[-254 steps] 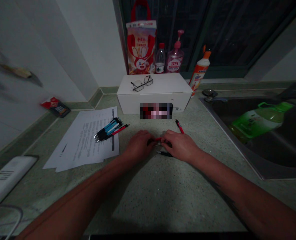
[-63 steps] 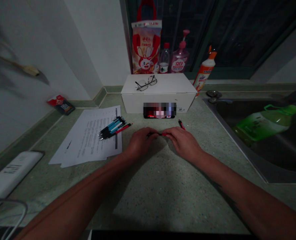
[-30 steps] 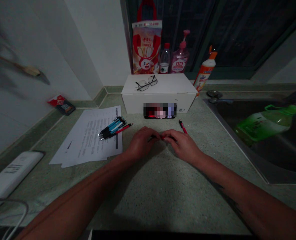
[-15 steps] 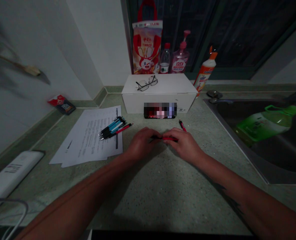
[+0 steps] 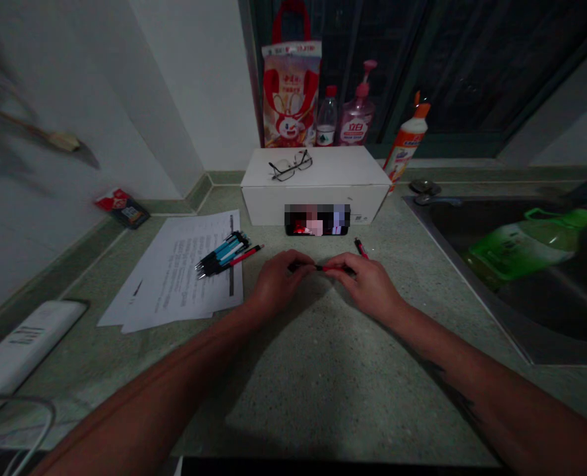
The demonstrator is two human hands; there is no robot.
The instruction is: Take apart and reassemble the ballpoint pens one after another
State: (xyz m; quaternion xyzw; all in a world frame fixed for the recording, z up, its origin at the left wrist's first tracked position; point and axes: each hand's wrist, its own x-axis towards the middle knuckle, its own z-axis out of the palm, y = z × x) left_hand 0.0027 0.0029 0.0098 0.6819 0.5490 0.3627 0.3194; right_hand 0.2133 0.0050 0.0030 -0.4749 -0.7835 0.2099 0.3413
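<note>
The left hand (image 5: pixel 278 281) and right hand (image 5: pixel 367 287) are coming together just above the speckled green countertop (image 5: pixel 323 383), their fingers pinching opposite ends of a slim red-and-black pen (image 5: pixel 330 268). The pen is lying level between them, with its black part on the left and its red part on the right, and the fingers are covering parts of it.

Just ahead of the right hand, a loose red pen part (image 5: pixel 361 248) is lying on the counter, not touching it. To the left of the left hand, a bundle of blue-and-black pens (image 5: pixel 219 256) and a red pen (image 5: pixel 244 256) are resting on a stack of printed papers (image 5: pixel 174 271).

Straight ahead, a white cardboard box (image 5: pixel 313 198) is standing across the way to the back wall, with eyeglasses (image 5: pixel 289 165) lying on its lid. A dark flat device (image 5: pixel 317 228), its front pixelated, is leaning against the box.

Behind the box, a printed bag (image 5: pixel 291 99), a water bottle (image 5: pixel 327 119) and a pink pump bottle (image 5: pixel 357 116) are standing in a row. An orange-capped bottle (image 5: pixel 405 145) is leaning at the box's right corner. To the right, a green bottle (image 5: pixel 521 241) is lying in a steel sink (image 5: pixel 467 280). At the far left, a white power strip (image 5: pixel 26 337) is lying near the counter's edge.
</note>
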